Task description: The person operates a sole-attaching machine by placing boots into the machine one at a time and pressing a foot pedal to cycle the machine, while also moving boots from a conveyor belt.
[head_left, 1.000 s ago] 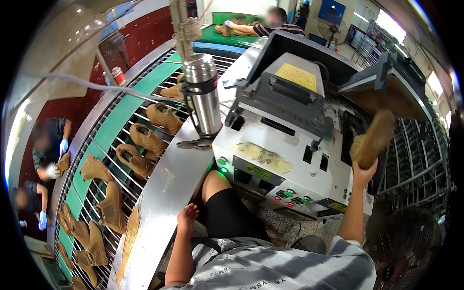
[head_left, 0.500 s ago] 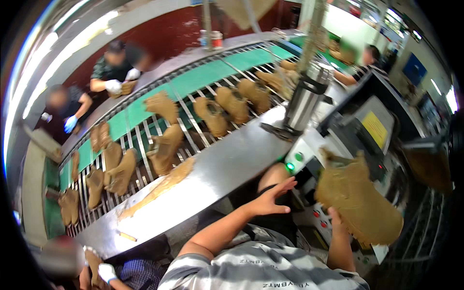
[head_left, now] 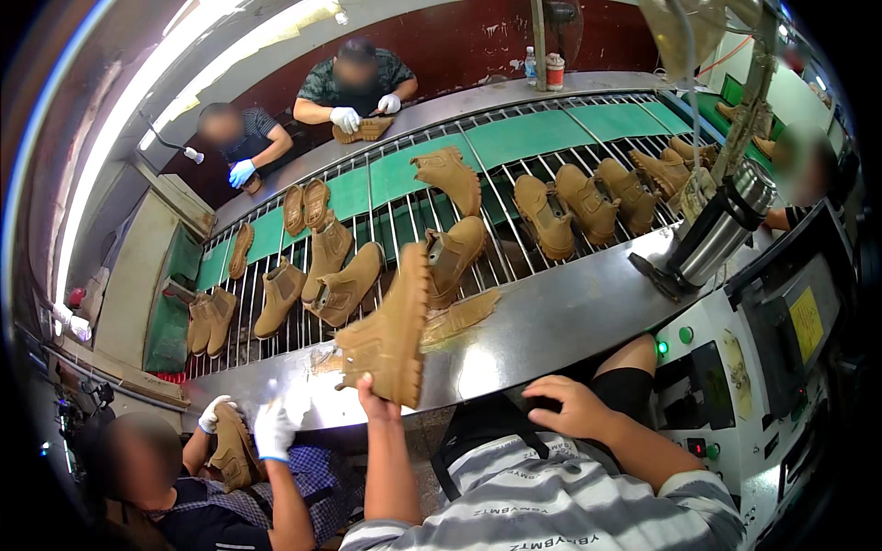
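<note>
My left hand (head_left: 375,400) is closed on a tan boot (head_left: 390,340), gripping its lower end. The boot stands toe up over the metal ledge (head_left: 551,321), its ridged sole facing right. My right hand (head_left: 571,407) hangs over my lap, its fingers loosely bent and nothing visible in them. Beyond the held boot, more tan boots (head_left: 354,280) rest on the rack of metal rods, and one boot (head_left: 457,257) lies just behind its sole. A flat tan piece (head_left: 461,317) lies on the ledge beside the held boot.
A steel flask (head_left: 728,225) stands on the ledge at right, above a machine panel (head_left: 703,404) with a lit green button. At lower left a co-worker's gloved hand (head_left: 274,429) is close to my left arm. Two people handle footwear across the rack.
The boot has gone from my right hand at the machine to my left hand, over the ledge at left. My right hand has moved to my lap. The view has swung left.
</note>
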`<state>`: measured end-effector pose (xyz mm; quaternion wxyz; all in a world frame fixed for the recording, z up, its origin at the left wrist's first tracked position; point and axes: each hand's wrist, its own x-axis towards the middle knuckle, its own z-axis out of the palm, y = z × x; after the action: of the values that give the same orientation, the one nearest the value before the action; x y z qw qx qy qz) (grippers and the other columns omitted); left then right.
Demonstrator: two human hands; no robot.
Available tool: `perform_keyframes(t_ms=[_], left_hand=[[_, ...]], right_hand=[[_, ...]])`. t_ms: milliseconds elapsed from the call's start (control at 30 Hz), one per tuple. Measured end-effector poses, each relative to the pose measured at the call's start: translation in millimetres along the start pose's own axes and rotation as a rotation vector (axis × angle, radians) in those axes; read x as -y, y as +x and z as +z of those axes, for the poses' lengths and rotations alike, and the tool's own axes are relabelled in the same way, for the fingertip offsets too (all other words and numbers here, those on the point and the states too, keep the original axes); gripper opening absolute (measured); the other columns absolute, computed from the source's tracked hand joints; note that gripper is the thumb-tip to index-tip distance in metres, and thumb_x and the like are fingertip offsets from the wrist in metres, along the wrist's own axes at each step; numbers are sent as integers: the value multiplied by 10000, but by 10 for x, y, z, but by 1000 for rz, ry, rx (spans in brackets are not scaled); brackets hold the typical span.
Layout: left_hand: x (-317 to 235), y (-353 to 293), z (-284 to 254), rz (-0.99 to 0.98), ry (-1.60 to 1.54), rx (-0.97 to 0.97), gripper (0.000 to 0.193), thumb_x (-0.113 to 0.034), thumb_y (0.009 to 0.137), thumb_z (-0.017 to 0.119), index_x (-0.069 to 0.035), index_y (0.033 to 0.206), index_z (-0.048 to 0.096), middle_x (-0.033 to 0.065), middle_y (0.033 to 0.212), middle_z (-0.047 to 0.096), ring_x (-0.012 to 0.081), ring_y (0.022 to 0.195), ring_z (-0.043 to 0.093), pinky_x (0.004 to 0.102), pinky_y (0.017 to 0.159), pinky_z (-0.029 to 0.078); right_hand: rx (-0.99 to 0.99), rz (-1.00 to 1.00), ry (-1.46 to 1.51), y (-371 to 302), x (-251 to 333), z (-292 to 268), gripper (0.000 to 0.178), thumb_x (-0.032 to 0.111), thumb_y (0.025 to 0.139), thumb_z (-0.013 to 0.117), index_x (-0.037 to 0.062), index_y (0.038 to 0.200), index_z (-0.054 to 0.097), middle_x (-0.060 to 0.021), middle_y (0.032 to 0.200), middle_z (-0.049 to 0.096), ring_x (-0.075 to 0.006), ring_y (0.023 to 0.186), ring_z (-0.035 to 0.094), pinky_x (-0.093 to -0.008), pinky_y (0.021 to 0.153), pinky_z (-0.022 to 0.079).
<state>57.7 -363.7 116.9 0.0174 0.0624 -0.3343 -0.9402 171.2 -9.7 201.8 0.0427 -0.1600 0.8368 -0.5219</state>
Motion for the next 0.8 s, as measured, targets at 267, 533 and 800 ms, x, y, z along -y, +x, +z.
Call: perform_keyframes(t_ms=[267, 533, 800], left_hand=[[-148, 1830, 109, 272, 556, -194, 572, -103, 784, 709, 102, 1259, 463, 188, 1190, 595, 289, 1054, 614, 383, 894, 507], [918, 2772, -284, 551, 1202, -221, 527, -212, 770, 789, 38, 1188, 588, 184, 1087, 668, 300, 995, 640, 379, 876, 477], [1321, 1963, 54, 827, 1142, -52, 706, -296, 854, 674, 15, 1403, 355, 241, 1385, 380, 354, 1235, 428, 447, 1053, 336]], right_hand=[[-404, 525, -249, -780, -1331, 76, 158, 98, 756, 697, 21, 892, 671, -113, 816, 656, -251, 748, 656, -330, 692, 528], [-514, 536, -312, -1007, -1327, 276, 66, 47, 735, 677, 37, 798, 661, -95, 741, 628, -241, 683, 629, -333, 645, 512], [-574, 489, -323, -1061, -1555, 147, 43, 22, 724, 672, 31, 764, 659, -104, 717, 642, -218, 633, 646, -305, 591, 514]])
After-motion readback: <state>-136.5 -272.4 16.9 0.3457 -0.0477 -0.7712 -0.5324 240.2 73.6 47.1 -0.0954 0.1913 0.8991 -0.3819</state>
